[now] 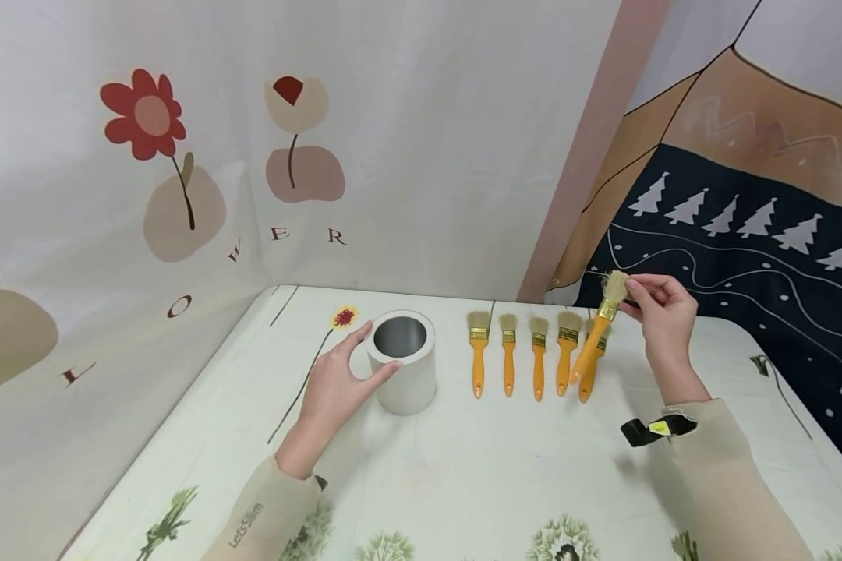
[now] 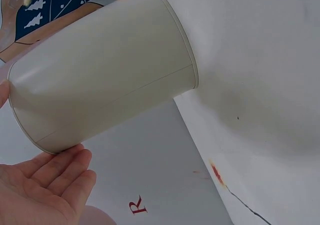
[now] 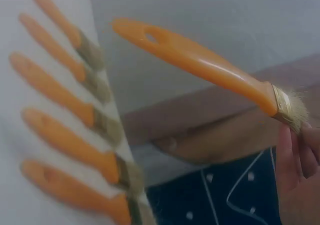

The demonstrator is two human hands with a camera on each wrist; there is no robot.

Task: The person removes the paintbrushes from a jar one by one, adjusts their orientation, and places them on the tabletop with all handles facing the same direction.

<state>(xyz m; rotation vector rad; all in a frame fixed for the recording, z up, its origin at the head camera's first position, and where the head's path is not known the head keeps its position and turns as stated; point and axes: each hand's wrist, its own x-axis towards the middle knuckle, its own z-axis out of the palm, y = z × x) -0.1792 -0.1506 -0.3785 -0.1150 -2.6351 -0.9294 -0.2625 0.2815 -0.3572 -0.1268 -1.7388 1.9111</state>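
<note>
A white cylindrical container (image 1: 408, 389) stands upright on the table, its grey inside showing through the open top. My left hand (image 1: 333, 386) holds it near the rim, thumb on the near side and fingers on the far side. In the left wrist view, the fingertips (image 2: 75, 160) touch the container's wall. My right hand (image 1: 668, 315) pinches a paintbrush (image 1: 591, 343) by its pale bristles, above the table. Its orange handle (image 3: 200, 65) points away from the hand, tilted down and left in the head view.
Several more orange-handled paintbrushes (image 1: 508, 358) lie in a row right of the container, bristles toward the back. The held brush partly covers the rightmost one (image 1: 587, 382). A patterned cloth covers the table (image 1: 477, 483); a printed curtain (image 1: 428, 156) hangs behind it.
</note>
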